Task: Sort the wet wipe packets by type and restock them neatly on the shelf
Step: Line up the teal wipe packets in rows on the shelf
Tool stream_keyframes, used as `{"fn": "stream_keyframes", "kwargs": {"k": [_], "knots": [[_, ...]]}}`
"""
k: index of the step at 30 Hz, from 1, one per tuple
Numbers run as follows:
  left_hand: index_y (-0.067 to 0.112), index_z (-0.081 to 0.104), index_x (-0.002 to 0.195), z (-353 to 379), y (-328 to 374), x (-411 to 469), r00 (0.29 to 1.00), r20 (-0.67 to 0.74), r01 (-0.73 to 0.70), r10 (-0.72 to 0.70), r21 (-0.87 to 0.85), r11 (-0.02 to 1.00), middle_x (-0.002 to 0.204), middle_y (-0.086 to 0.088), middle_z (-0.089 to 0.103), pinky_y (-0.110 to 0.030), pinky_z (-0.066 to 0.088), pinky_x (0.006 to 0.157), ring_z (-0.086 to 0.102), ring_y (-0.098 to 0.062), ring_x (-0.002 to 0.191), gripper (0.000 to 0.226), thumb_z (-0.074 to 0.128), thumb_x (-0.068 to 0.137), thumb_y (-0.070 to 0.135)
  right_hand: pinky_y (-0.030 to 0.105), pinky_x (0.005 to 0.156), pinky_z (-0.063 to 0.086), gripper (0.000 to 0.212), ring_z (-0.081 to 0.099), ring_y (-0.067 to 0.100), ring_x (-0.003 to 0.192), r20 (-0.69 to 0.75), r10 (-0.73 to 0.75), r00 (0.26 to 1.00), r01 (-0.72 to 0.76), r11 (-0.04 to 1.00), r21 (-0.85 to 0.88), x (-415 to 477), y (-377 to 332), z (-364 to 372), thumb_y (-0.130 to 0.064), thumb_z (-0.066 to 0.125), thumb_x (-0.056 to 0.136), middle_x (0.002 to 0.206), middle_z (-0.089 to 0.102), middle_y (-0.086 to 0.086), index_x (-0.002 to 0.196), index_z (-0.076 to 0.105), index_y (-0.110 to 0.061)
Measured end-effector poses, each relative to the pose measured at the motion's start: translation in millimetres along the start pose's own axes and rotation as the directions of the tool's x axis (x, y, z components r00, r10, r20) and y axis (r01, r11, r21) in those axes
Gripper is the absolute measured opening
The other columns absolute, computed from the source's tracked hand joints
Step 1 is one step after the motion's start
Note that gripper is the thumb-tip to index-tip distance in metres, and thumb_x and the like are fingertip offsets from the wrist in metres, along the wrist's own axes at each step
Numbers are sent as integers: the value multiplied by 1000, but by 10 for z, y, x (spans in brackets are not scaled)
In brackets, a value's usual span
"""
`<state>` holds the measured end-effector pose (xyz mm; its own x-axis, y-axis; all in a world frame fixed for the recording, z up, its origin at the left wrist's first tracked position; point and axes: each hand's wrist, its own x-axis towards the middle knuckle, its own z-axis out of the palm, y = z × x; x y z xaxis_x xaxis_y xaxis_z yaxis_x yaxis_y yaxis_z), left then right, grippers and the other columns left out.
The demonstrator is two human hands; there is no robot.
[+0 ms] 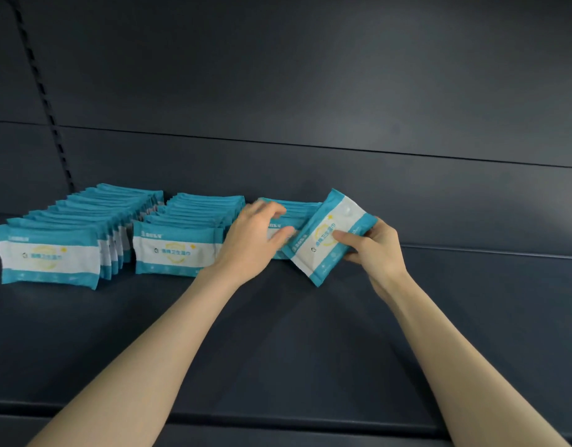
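Teal and white wet wipe packets stand in rows on the dark shelf (278, 333). The left row (49, 253) and the middle row (176, 250) each hold several upright packets. A shorter third row (297, 209) stands to the right of them. My left hand (255, 233) rests with straight fingers on the front of the third row. My right hand (371, 250) grips one tilted packet (326, 237) by its right end, thumb on its face, and the packet leans against the third row.
The shelf's dark back panel (310, 91) rises right behind the rows. A slotted upright rail (43, 91) runs down at the far left. The shelf's front lip (278, 421) crosses below my forearms. Bare shelf lies to the right of the third row.
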<state>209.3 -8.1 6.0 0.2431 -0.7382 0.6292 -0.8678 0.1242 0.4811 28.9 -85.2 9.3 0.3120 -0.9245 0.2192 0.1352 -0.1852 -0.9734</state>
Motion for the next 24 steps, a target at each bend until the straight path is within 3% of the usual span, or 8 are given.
{"fn": "stream_keyframes", "kwargs": {"k": [4, 6, 11, 14, 17, 19, 21, 24], "knots": [[21, 54, 122, 8, 50, -77, 951, 286, 175, -121, -173, 969, 111, 6, 60, -31, 48, 92, 57, -9, 102, 49, 73, 80, 37, 36, 75, 60, 30, 72, 23, 89, 39, 18, 999, -19, 999, 33, -9, 17, 23, 0, 68, 84, 102, 72, 13, 112, 58, 1], [25, 55, 118, 2, 29, -77, 930, 337, 219, -146, -190, 957, 107, 5, 62, -37, 47, 94, 59, -11, 100, 46, 77, 77, 30, 37, 76, 59, 26, 72, 23, 87, 45, 26, 999, -26, 1000, -2, -12, 29, 28, -5, 69, 85, 99, 73, 13, 107, 60, 3], [23, 61, 115, -77, 1, -83, 973, 168, 171, -155, -83, 982, 110, 10, 56, -27, 38, 89, 50, -10, 104, 35, 72, 83, 17, 14, 59, 48, 11, 61, 6, 65, 30, -38, 999, 46, 940, -337, 10, 114, 2, -20, 78, 78, 71, 67, -6, 79, 69, -13], [19, 60, 120, -95, 22, -97, 983, 130, 119, -125, 54, 991, 118, 3, 56, -32, 41, 93, 50, -17, 109, 35, 68, 86, 16, 9, 56, 44, 14, 58, 6, 69, 92, -8, 996, 58, 832, -552, 20, 146, -6, -26, 79, 76, 74, 63, -13, 76, 66, -19], [17, 58, 120, -95, 39, -95, 985, 102, 120, -137, 160, 980, 121, -1, 56, -35, 43, 91, 54, -21, 110, 35, 68, 86, 17, 26, 82, 52, 28, 61, 13, 91, 135, -36, 990, 120, 713, -691, 91, 146, 6, -33, 81, 72, 98, 63, -2, 91, 70, -16], [16, 56, 120, -93, 31, -93, 988, 80, 113, -133, 211, 971, 123, -2, 55, -35, 44, 89, 55, -23, 108, 34, 66, 88, 18, 31, 95, 45, 38, 49, 20, 110, 166, -60, 984, 167, 608, -776, 114, 98, 57, -31, 80, 73, 115, 52, 3, 104, 67, -15], [14, 53, 122, -86, 23, -94, 991, 76, 83, -108, 279, 957, 121, -3, 54, -34, 43, 85, 55, -23, 106, 35, 64, 90, 18, 28, 98, 37, 48, 36, 21, 117, 190, -84, 978, 206, 504, -839, 122, 50, 128, -27, 77, 78, 119, 41, 3, 120, 59, -11], [10, 49, 126, -68, 22, -86, 996, 71, 18, -51, 407, 913, 120, -6, 49, -34, 45, 84, 52, -24, 107, 36, 61, 91, 12, 29, 102, 37, 51, 29, 20, 118, 211, -162, 964, 262, 434, -862, 132, 15, 231, -24, 73, 82, 122, 35, 4, 127, 53, -9]]}}
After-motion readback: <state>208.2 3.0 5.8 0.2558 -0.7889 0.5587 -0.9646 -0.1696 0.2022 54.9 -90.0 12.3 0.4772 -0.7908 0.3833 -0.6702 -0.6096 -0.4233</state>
